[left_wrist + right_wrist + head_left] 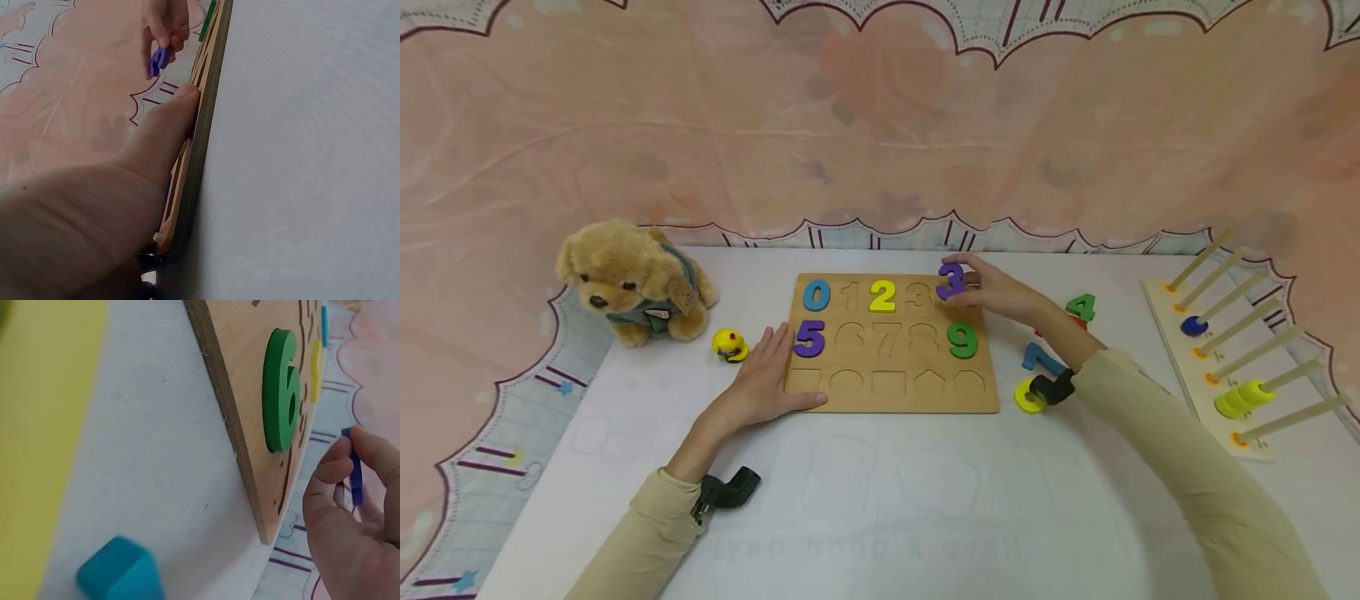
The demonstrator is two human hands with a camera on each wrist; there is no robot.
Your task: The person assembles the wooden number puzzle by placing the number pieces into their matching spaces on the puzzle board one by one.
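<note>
A wooden number board (891, 406) lies flat on the white table. Seated in it are a blue 0 (807, 297), a yellow 2 (883, 307), a purple 5 (810, 327) and a green 9 (972, 343). My left hand (767, 379) rests along the board's left edge, fingers straight and thumb on its lower left corner. Between thumb and fingers, my right hand (996, 287) pinches a purple 3 (951, 282) over the upper right corner, just right of the 3-shaped recess. The right wrist view shows the purple 3 (356, 478) edge-on, raised off the board.
Loose right of the board lie a green 4 (1082, 305), a blue angled piece (1042, 360) and a yellow rounded piece (1022, 392), partly under the right forearm. Farther right stands a peg rack (1172, 333). A plush dog (625, 275) and yellow toy duck (728, 342) sit left.
</note>
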